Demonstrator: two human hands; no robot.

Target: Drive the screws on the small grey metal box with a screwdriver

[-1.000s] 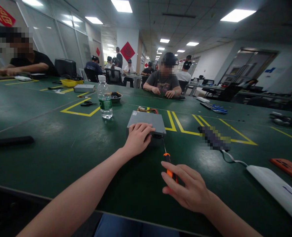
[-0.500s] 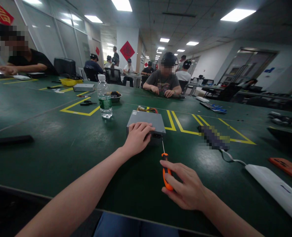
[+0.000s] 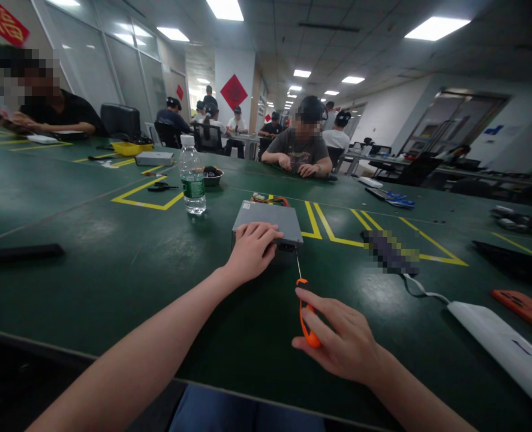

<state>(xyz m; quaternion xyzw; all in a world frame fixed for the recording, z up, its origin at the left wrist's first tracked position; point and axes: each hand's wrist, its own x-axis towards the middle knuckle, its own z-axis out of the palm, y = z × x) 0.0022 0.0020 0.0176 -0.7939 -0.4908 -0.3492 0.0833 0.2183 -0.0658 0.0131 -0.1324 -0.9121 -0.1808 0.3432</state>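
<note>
A grey computer power supply unit [image 3: 274,217] lies on the green table in front of me, its bundle of coloured cables [image 3: 270,200] at the far side. My left hand [image 3: 253,252] grips its near left part, fingers on the top face and thumb over the front edge. In my right hand [image 3: 337,336] is a screwdriver [image 3: 309,335] with an orange and black handle, held between thumb and fingers. Its thin shaft points away from me to the unit's front right corner. Whether the tip sits in a screw is too small to tell.
A water bottle [image 3: 194,186] stands left of the unit, a small bowl [image 3: 212,175] behind it. On the right lie a white power strip [image 3: 499,342], an orange phone [image 3: 524,309] and a blurred dark object [image 3: 389,252]. Across the table sits a co-worker [image 3: 299,147].
The screwdriver handle has turned in my right hand, and the fingers have shifted slightly around it. My left hand and the power supply unit keep their place.
</note>
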